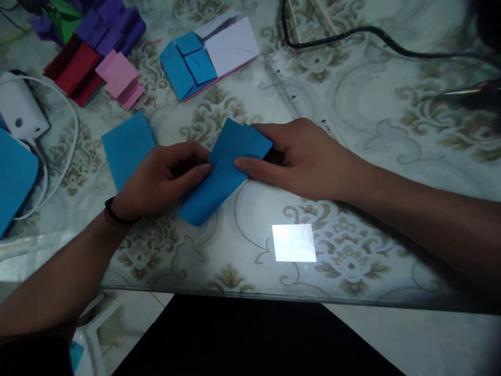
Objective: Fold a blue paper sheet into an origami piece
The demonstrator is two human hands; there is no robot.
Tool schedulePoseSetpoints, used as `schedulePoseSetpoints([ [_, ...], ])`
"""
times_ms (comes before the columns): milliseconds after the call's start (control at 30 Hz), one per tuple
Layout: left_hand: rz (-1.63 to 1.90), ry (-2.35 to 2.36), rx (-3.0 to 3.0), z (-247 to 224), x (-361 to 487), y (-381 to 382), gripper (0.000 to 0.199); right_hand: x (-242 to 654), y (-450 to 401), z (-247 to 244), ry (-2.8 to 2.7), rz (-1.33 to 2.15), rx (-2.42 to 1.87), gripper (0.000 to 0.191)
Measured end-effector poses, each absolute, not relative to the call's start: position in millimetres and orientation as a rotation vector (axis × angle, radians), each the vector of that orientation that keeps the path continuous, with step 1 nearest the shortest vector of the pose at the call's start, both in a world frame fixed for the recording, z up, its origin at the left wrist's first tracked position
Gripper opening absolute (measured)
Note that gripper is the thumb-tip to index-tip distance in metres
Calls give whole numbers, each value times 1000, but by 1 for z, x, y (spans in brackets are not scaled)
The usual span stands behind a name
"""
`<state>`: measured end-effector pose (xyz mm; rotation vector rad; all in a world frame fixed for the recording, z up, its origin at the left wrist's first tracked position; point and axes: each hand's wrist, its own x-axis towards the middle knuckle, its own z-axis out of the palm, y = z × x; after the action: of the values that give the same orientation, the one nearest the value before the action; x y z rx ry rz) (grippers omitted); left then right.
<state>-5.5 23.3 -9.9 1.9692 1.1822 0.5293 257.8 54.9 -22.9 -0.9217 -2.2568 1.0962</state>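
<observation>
Between my two hands is a sheet of blue paper, bent over along its length and held slantwise above the table. My left hand pinches its left edge with thumb and fingers. At the upper right end, my right hand grips the paper, the thumb on top and the other fingers hidden behind. A second piece of blue paper lies flat on the table, partly covered by my left hand.
Folded paper pieces in purple, red and pink lie at the back left. Near them is a blue and white folded paper. A white device with a cable sits left; a black cord and clear ruler lie behind.
</observation>
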Motion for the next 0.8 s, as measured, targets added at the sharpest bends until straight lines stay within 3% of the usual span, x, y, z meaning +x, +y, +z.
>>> schedulePoseSetpoints([
  [800,574,1153,1979,-11,-4,24,19,257,55,-23,-2245,1087,-938,29],
])
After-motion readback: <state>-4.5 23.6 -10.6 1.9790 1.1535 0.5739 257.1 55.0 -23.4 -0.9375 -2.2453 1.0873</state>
